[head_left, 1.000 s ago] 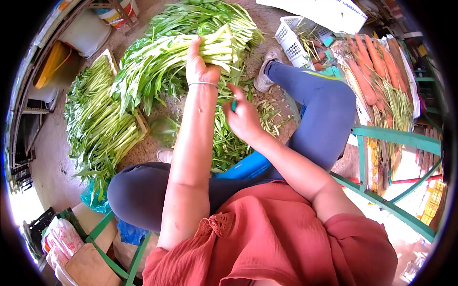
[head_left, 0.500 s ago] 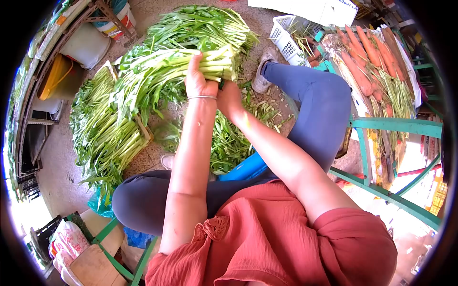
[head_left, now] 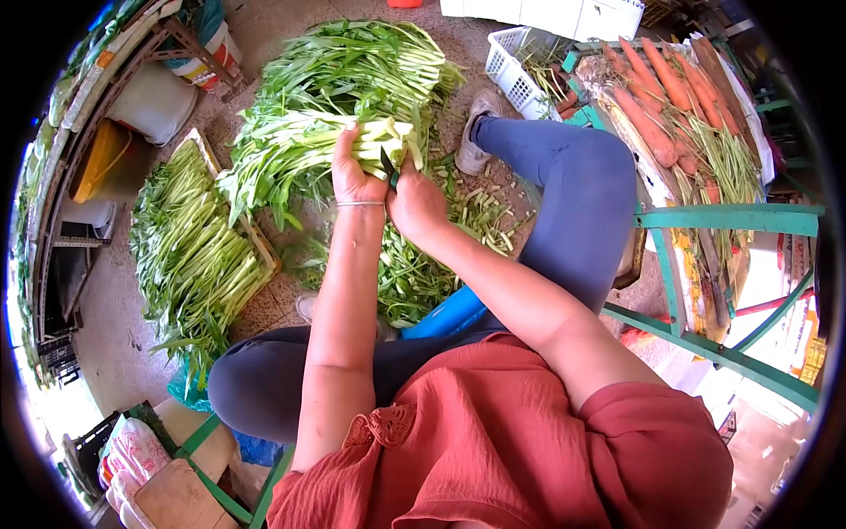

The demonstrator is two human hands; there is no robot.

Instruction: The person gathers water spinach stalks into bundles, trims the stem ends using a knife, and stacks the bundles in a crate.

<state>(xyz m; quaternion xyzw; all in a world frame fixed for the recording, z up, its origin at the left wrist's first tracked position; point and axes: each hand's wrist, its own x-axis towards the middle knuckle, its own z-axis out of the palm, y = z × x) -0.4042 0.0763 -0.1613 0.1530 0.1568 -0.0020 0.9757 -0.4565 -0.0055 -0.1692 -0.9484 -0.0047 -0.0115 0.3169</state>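
Note:
My left hand (head_left: 354, 179) is wrapped round a bunch of leafy green stalks (head_left: 308, 145), its thumb on top; the leaves hang to the left and the pale stem ends point right. Just to its right, my right hand (head_left: 416, 201) grips a small knife (head_left: 389, 166), whose dark blade points up against the stalks near their ends. Behind the bunch lies a large pile of the same greens (head_left: 352, 66). Loose leaves and cut stem pieces (head_left: 419, 269) are scattered on the floor below my hands.
More greens (head_left: 198, 247) lie on a wooden tray at the left. Buckets (head_left: 154, 104) stand at the upper left. At the right are a white basket (head_left: 520, 81), carrots (head_left: 648, 123) and a green metal frame (head_left: 731, 219). A blue object (head_left: 448, 315) is between my legs.
My right hand has come up from below to the stem ends, and the knife blade now shows against them. The held bunch has moved slightly lower in view.

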